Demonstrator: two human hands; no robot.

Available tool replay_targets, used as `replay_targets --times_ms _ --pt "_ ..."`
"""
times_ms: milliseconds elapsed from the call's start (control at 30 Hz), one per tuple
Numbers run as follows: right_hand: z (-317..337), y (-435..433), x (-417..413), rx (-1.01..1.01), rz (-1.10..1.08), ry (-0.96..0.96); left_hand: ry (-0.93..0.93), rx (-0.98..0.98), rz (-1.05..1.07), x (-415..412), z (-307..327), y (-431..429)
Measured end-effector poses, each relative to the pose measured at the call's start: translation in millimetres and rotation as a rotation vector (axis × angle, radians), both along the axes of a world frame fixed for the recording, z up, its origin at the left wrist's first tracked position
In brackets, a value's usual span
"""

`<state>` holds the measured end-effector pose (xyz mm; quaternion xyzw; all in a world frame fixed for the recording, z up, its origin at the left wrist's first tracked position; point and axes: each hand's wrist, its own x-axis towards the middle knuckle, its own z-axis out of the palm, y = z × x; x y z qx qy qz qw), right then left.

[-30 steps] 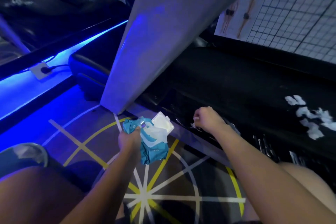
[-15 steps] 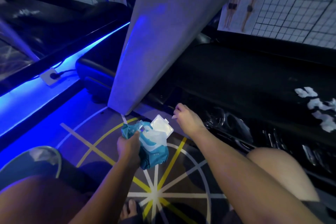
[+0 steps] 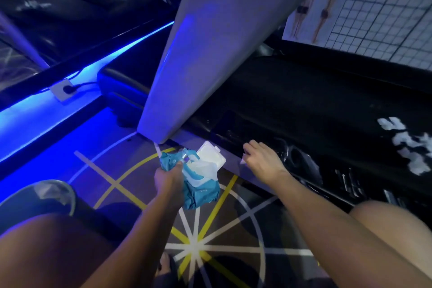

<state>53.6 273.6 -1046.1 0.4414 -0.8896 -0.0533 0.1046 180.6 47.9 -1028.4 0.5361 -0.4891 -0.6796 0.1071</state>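
Left hand (image 3: 167, 179) grips the pack (image 3: 201, 192) — probably soft, light, crushable — best held by its body, below the open lid (image 3: 211, 155). Whether the right hand (image 3: 261, 161) holds anything, I cannot tell.

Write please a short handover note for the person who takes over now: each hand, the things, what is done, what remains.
Left hand: grips the crumpled blue plastic wet-wipe pack above the patterned floor. Its white flip lid stands open.
Right hand: beside the lid, apart from it, pinching what looks like a small white scrap.
Done: pack opened.
Left: probably pull a wipe. Torn white bits lie on the black padded surface to the right, likely to be cleaned.
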Motion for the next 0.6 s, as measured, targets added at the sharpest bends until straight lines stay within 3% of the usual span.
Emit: replay_targets --times_ms 233,367,467,600 --pt "5.3 44.9 -2.6 -0.050 0.013 -0.106 0.021 -0.002 -0.053 -8.1 -3.7 17.7" --pt "15.4 45.3 -12.1 -0.298 -0.192 -0.271 0.004 -0.007 -0.049 -7.6 -7.2 12.9" --pt "17.9 33.6 -20.3 -0.480 -0.340 -0.286 -0.008 -0.015 -0.041 -6.5 -13.5 4.2" --pt "5.4 7.7 -8.5 -0.357 -0.241 -0.351 -0.038 0.000 -0.025 -7.5 -13.2 -2.3"
